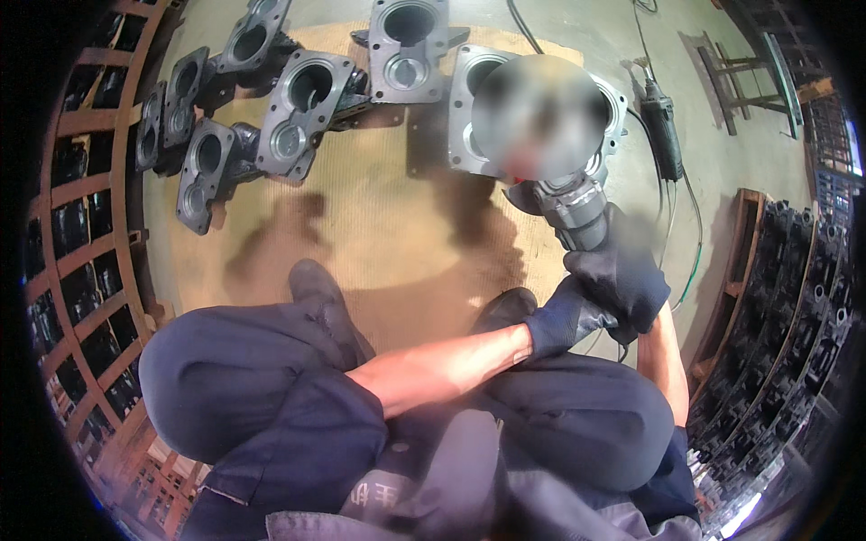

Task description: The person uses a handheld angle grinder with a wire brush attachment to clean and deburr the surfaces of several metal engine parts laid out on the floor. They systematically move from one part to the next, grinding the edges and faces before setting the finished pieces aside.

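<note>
Both of my hands wear dark gloves and come together right of centre. My right hand (629, 281) is closed round the dark rear body of a power grinder (574, 209) with a silver metal head. Just below it, my left hand (561, 317) is also closed, pressed against the grinder's rear end and the right glove; its fingers are partly hidden. The grinder's front end points away from me at a grey metal casting (467, 117) with round bores. A round blurred patch covers the tool's tip and most of that casting.
Several similar grey castings (305, 115) stand along the far edge of a cardboard sheet (361, 234). A black corded power tool (661, 131) lies on the floor at right. Metal racks (95, 122) stand at left; stacked dark parts (776, 307) fill the right. A small metal frame (749, 81) lies farther off.
</note>
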### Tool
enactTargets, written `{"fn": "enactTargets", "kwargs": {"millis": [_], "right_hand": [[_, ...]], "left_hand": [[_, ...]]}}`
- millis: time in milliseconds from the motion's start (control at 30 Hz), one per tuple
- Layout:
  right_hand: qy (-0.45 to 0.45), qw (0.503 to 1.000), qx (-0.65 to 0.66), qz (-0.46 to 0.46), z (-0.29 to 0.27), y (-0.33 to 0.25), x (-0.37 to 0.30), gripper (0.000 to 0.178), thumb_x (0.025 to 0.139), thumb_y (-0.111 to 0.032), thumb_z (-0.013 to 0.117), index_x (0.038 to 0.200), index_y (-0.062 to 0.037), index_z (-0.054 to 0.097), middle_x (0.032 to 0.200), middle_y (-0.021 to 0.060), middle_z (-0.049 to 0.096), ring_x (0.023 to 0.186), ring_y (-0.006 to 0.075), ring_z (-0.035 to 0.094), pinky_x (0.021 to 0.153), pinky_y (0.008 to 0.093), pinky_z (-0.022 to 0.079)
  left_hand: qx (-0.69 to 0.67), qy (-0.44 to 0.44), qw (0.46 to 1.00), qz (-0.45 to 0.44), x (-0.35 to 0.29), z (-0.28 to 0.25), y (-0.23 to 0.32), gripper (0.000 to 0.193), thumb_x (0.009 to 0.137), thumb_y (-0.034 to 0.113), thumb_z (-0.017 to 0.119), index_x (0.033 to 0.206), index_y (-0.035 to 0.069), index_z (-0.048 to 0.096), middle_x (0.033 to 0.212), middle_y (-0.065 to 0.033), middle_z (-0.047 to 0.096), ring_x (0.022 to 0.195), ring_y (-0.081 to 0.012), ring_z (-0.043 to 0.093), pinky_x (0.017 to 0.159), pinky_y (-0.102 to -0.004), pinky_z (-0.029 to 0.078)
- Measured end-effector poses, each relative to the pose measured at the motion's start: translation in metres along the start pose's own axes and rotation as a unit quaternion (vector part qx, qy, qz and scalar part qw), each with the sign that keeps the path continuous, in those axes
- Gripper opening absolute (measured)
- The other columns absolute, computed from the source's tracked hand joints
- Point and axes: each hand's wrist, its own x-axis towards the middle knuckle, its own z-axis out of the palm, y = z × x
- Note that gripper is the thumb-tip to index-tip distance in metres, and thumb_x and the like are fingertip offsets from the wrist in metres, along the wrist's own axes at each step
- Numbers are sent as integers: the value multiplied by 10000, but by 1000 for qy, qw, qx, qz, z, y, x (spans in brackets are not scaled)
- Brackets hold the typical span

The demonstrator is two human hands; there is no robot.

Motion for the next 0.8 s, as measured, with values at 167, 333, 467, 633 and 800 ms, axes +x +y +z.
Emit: {"fn": "enactTargets", "kwargs": {"millis": [167, 333, 467, 633, 800], "right_hand": [[-34, 994, -76, -65, 19, -12, 11, 557, 726, -269, 756, 1168, 39, 613, 1015, 267, 726, 944, 385, 722, 845, 423, 548], [-50, 993, -90, -59, 26, -25, 20, 517, 734, -299, 762, 1123, 11, 620, 1026, 288, 718, 977, 440, 707, 844, 464, 544], [-58, 991, -109, -52, 23, -47, 17, 558, 732, -282, 767, 1186, 9, 626, 1016, 268, 726, 974, 430, 713, 852, 447, 545], [-33, 992, -114, -29, 12, -47, 12, 569, 722, -230, 763, 1215, 19, 623, 1012, 266, 726, 981, 422, 711, 854, 432, 546], [-52, 989, -130, -53, 20, -70, 20, 562, 684, -238, 773, 1157, 36, 643, 927, 216, 727, 867, 339, 709, 835, 410, 549]], "left_hand": [[3, 51, 998, 47, -3, -17, -32, 525, 715, 26, 894, 1192, 17, 676, 1139, -83, 734, 1090, -181, 682, 935, -346, 562], [-80, 37, 996, -27, -31, -26, 38, 689, 741, 94, 918, 1343, 33, 587, 1296, -81, 674, 1194, -198, 638, 997, -360, 535], [-124, 66, 990, 31, 9, -27, -58, 695, 743, 147, 928, 1340, 37, 589, 1303, -84, 677, 1177, -192, 647, 1001, -369, 531], [50, -20, 998, -42, -4, -16, 15, 646, 725, 107, 919, 1292, 40, 616, 1263, -93, 698, 1156, -200, 660, 994, -365, 534], [-281, 70, 957, 22, -11, -18, 27, 462, 696, 12, 898, 1115, 36, 706, 1074, -70, 750, 1070, -218, 691, 968, -378, 554]]}}
